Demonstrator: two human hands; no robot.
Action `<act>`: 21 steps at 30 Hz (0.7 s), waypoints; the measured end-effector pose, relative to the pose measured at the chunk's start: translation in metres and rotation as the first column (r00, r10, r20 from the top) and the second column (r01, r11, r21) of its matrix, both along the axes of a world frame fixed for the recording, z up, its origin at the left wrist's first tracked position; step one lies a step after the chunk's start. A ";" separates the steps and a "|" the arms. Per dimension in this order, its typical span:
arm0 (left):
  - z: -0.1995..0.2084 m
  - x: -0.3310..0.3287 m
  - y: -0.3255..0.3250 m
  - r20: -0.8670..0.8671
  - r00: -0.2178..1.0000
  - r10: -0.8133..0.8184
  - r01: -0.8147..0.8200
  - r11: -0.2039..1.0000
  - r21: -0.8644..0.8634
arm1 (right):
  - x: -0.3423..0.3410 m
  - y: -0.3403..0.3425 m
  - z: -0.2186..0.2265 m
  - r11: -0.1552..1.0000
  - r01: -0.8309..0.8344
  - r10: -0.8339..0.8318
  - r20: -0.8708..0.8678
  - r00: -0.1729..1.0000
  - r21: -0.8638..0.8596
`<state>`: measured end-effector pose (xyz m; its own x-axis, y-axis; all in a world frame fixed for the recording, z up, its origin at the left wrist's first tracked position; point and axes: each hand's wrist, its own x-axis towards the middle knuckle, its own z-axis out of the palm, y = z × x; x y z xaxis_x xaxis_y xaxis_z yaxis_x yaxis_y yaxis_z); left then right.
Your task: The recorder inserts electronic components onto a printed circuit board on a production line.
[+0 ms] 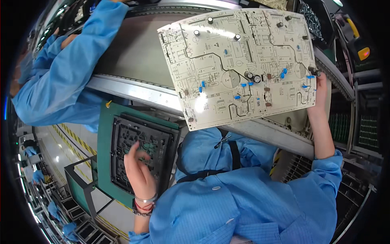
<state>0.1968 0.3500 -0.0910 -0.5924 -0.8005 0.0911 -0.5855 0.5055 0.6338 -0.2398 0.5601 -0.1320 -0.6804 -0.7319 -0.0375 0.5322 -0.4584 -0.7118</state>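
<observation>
Holding the board by its right edge in the right hand, above the metal rail; cannot tell whether also resting on something. Nothing in the left hand, fingers loosely parted over the black tray; contact unclear. Best to grip only at the rim, clear of the black capacitors, and to support the far left end against flexing. Inside the tray, moulded ribs and recesses, with green in some gaps; beneath it, a green panel. Farther off, upper right, a dark bin heaped with small shiny pieces, kind unclear.
</observation>
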 end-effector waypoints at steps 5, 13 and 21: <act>0.033 -0.084 -0.021 -0.245 0.959 -0.143 0.158 0.986 0.044 | -0.009 0.007 -0.002 0.992 -0.109 0.108 -0.009 0.994 -0.061; 0.033 -0.155 -0.024 -0.679 0.730 -0.080 0.101 0.995 -0.009 | -0.001 -0.001 -0.004 0.991 -0.053 0.061 0.065 0.996 -0.121; 0.016 -0.142 -0.021 -0.721 0.689 0.071 0.149 0.960 0.237 | -0.004 0.004 -0.010 0.999 -0.011 0.015 0.114 0.993 -0.036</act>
<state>0.0550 0.3294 -0.0755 -0.4630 -0.8351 0.2971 0.1215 0.2722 0.9545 -0.2434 0.5636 -0.1418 -0.6633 -0.7431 -0.0885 0.6157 -0.4746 -0.6290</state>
